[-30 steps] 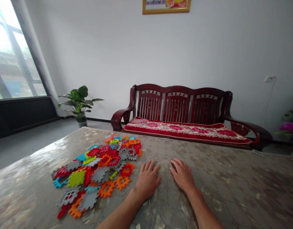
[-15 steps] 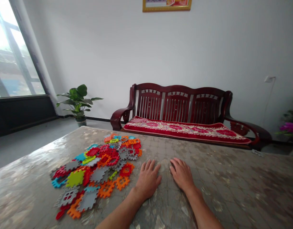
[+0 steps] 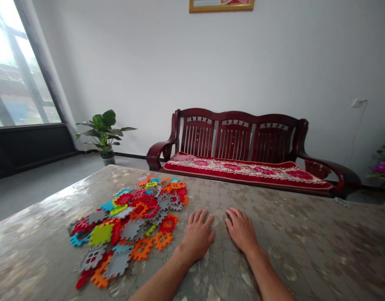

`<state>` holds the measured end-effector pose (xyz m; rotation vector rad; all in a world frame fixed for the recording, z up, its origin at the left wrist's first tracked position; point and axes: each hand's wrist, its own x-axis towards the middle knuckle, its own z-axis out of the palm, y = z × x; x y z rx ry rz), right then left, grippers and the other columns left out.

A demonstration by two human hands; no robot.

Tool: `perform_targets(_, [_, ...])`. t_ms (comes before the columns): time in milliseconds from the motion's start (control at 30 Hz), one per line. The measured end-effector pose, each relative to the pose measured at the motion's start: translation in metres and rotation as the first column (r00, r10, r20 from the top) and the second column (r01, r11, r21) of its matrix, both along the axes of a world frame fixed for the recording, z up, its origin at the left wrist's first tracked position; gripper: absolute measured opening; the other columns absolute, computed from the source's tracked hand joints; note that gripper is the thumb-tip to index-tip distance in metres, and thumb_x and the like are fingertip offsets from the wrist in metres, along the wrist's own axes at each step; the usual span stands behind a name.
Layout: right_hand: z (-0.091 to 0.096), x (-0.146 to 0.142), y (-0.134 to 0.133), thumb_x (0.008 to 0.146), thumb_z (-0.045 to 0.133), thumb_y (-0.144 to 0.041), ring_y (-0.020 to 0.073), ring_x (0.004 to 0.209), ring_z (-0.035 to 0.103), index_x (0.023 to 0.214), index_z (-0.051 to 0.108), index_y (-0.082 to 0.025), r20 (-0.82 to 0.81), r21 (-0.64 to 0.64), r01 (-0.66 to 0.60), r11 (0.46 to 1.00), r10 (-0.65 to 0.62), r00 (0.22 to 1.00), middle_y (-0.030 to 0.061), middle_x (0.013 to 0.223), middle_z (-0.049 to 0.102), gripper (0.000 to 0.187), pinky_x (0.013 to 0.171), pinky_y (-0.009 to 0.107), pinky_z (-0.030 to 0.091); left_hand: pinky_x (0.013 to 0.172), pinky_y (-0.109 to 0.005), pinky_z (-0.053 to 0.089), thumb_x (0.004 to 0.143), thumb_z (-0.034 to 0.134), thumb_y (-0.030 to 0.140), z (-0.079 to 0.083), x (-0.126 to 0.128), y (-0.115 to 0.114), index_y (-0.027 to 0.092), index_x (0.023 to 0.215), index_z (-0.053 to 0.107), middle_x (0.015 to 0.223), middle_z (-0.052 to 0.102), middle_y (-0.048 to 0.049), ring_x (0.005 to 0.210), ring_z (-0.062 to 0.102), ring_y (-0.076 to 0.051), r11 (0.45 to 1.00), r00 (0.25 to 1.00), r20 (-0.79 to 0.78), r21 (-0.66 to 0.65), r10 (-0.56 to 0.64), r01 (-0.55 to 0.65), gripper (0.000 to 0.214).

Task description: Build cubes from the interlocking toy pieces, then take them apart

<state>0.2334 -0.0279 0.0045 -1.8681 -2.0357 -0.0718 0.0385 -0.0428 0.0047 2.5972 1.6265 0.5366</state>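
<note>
My left hand [image 3: 197, 233] lies palm down on the patterned tabletop [image 3: 230, 280], fingers stretched out and holding nothing. Just to its right, with a small gap between them, my right hand [image 3: 241, 229] rests on the same surface, its fingers extended and slightly apart. Left of my left hand spreads a heap of toothed plastic interlocking tiles. Nearest to that hand are an orange window tile [image 3: 163, 239] and a red-orange framed tile [image 3: 169, 223]. Farther left lie a lime green tile [image 3: 100, 234], a grey tile [image 3: 118, 263] and several red and blue ones, many overlapping.
One grey piece [image 3: 342, 202] lies alone near the table's far right edge. Beyond the table stands a dark red wooden bench [image 3: 233, 136] with a red floral cover [image 3: 242, 167]. A potted plant [image 3: 106, 129] is at the back left, beside a window [image 3: 19, 75].
The view has shifted very slightly. Both hands stay flat in the same spots on the table, and the tiles have not moved.
</note>
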Motion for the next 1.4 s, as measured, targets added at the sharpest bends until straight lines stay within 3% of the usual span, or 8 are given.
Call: perform_targets(1400, [0.0028,-0.0035,0.0095,0.092,0.039,-0.026,0.0233,0.122,0.051,0.126,0.06,-0.021,0.069,-0.019,0.01,1.0,-0.009,0.998,0.008,0.133,0.058,0.04,0.102,0.037,0.037,0.115,-0.053,0.027,0.094,0.041,0.046,0.0021,0.0015,-0.0035,0.029,0.136,0.049,0.147,0.046,-0.0086,0.138,0.036,-0.03,1.0,1.0,0.008,-0.004,0.015,-0.015,0.046])
